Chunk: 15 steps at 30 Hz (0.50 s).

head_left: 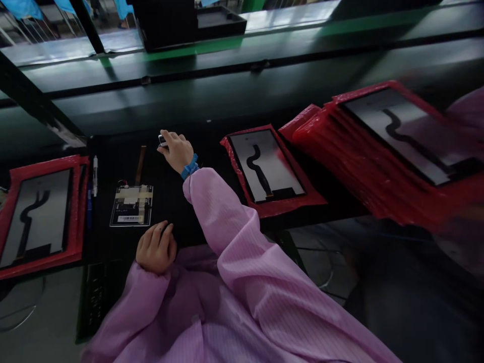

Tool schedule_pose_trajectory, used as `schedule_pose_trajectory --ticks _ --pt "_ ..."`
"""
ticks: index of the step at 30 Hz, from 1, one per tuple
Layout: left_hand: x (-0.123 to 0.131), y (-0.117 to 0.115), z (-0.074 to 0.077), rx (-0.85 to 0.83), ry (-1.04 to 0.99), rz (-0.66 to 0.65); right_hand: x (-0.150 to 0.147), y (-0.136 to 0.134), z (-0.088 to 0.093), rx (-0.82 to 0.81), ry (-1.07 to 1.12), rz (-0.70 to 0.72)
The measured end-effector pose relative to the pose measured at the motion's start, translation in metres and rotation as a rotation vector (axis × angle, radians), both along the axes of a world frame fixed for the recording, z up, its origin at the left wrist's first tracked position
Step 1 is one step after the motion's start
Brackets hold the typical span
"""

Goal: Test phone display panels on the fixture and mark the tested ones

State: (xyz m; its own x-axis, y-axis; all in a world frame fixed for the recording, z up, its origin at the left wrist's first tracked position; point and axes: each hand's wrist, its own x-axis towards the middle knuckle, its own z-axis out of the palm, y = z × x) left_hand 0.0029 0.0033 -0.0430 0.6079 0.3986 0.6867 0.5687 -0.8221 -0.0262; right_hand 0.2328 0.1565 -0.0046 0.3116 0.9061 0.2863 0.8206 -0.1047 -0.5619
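My right hand [178, 152] reaches out over the black table, a blue band round its wrist. Between thumb and fingers it pinches a small silver-edged object [162, 141], too small to tell its kind. My left hand [156, 248] rests at the table's near edge, its fingers curled in with nothing visible in them. Just beyond and left of that hand lies a square circuit board [132, 205] with tape, a barcode label and a brown ribbon cable [141, 164] stretching away from it.
A white pen [95, 175] and a blue pen [89, 206] lie left of the board. Display panels on red bubble wrap sit at the left [45, 212] and right [268, 166]. Farther right rises a taller red-wrapped stack [351, 151], near another person's pink sleeve [467, 108].
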Motion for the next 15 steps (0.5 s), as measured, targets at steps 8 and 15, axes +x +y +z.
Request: schedule_pose_trajectory --ticks 8,15 --pt "0.001 -0.006 0.006 -0.016 -0.007 0.004 0.002 -0.005 -0.012 0.09 0.074 0.04" --pt "0.0 -0.01 0.006 -0.024 -0.015 0.019 0.001 -0.005 -0.018 0.103 0.072 0.022"
